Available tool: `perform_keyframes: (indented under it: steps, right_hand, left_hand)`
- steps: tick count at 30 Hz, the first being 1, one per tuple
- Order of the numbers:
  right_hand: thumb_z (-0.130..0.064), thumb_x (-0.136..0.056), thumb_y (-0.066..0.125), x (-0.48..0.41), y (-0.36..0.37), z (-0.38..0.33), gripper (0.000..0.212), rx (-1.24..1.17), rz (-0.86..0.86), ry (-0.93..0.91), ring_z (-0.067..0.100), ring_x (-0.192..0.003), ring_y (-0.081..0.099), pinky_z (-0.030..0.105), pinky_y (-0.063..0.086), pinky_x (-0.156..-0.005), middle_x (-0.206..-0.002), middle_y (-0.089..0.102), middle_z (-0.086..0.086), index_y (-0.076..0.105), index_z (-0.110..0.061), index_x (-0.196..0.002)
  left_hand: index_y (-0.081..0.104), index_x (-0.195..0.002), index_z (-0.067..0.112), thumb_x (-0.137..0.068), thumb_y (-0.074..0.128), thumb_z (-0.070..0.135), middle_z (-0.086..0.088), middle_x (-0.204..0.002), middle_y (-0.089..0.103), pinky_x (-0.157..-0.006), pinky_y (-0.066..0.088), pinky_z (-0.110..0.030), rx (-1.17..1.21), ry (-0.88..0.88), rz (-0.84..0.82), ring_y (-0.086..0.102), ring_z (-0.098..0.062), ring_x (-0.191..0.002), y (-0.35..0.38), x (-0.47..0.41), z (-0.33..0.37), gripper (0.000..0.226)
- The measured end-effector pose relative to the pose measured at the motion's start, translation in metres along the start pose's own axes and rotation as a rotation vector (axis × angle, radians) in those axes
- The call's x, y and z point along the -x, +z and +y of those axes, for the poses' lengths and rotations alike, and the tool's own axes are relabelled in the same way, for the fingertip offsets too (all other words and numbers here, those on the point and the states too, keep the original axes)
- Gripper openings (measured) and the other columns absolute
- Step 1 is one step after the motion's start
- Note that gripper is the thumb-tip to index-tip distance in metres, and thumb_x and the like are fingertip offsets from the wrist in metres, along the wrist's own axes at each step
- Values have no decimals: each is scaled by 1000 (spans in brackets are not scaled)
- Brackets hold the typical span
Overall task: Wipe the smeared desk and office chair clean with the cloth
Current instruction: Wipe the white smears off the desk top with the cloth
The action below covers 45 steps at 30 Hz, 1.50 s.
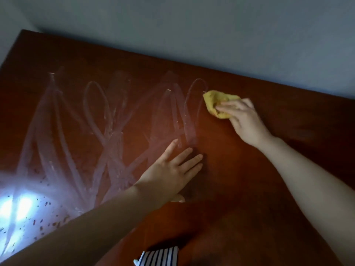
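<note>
Under the right hand (244,120), yellow cloth (218,103) sits bunched on the desk (240,169), fingers (228,107) curled over its near side and pinning it down, so the hand is closed on the cloth; most of the fabric sticks out past the fingertips toward the far-left. Cloth's far corner touches the rightmost loop of the whitish smears (115,121), which spread away from the grip to the left across the reddish-brown desktop as long crossing streaks and loops. Desk surface directly under and to the right of the cloth hand looks free of streaks, plain dark red-brown. Nearer the camera than the grip and to its left, left hand (172,167) lies flat, palm down, fingers spread and straight, holding nothing, fingertips resting at the lower end of the nearest streaks. Hands are well apart, both forearms bare. Farther left of both hands, bright window glare (17,206) on the desktop with small dark specks (44,223) scattered in it; can't tell what the specks are. Behind the cloth hand, desk's far edge meets a pale blue-grey wall (192,25). At bottom edge, below the left forearm, a bit of striped dark-and-white fabric (159,256). Office chair not in view.
</note>
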State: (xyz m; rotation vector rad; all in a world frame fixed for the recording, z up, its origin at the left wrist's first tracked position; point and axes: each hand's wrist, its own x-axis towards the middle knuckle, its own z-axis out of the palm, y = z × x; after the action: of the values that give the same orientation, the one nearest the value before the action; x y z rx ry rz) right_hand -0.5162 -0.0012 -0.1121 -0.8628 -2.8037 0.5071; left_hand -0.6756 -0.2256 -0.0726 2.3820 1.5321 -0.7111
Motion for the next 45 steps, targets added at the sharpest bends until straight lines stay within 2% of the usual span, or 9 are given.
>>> perform_keyframes:
  steps: [6,10,16,18,22,32,37,41,45]
  right_hand:
    - [-2,-93,50,-84,8,3,39,31,53,196,37,-114,47,27,28,-97,-129,56,11,60,-18,-127]
    - [-2,-93,43,-114,27,-31,49,78,88,351,34,-125,37,32,28,-104,-140,47,6,52,-27,-135]
    - [8,-85,45,-67,44,-73,53,15,90,36,37,-109,46,47,42,-92,-128,59,4,63,-24,-125]
    - [8,-85,46,-43,45,-84,52,-28,86,21,31,-108,45,49,44,-91,-126,60,2,64,-23,-123]
    - [9,-85,50,12,48,-101,51,-78,103,34,24,-110,42,46,45,-91,-123,61,-2,65,-24,-122]
    - [16,-78,62,82,10,-53,55,-26,-106,-126,23,-113,45,45,46,-97,-128,59,0,66,-20,-120]
    - [18,-82,54,66,-20,10,54,73,-59,57,30,-110,47,41,42,-99,-130,58,9,62,-13,-124]
    - [13,-89,46,38,-28,50,49,143,18,276,37,-115,46,28,30,-101,-134,54,12,58,-13,-129]
    - [7,-93,40,3,-26,65,48,115,111,551,36,-123,41,26,26,-101,-140,49,11,54,-16,-134]
  left_hand:
    - [-26,-143,11,-94,23,62,-8,-153,-28,-95,-31,-54,47,-35,23,-22,-25,-143,6,8,-5,86]
    - [-31,-136,10,-94,25,61,-7,-152,-31,-97,-31,-52,89,-9,9,-21,-24,-143,9,12,-1,87]
    - [-29,-139,10,-95,27,60,-7,-142,-38,-98,-30,-49,155,-32,1,-20,-22,-144,12,14,4,88]
    - [-22,-145,11,-96,29,58,-6,-151,-30,-98,-31,-48,197,-50,-1,-17,-21,-145,11,13,4,85]
    - [-10,-150,11,-96,33,55,-7,-158,-16,-110,-19,-46,236,-71,-29,-11,-21,-146,5,11,6,82]
    - [-13,-149,7,-98,29,54,-10,-158,-16,-113,-13,-47,118,-78,-108,-8,-24,-147,-3,10,13,81]
    - [-17,-148,12,-98,29,54,-5,-156,-23,-113,-14,-47,191,-83,-147,-13,-19,-146,-5,9,10,81]
    - [-18,-148,13,-98,25,54,-3,-155,-25,-113,-14,-49,179,-68,-156,-15,-18,-145,-7,9,8,77]
    - [-19,-148,13,-100,19,53,-3,-154,-26,-112,-17,-46,185,-61,-133,-16,-18,-145,-8,9,8,73]
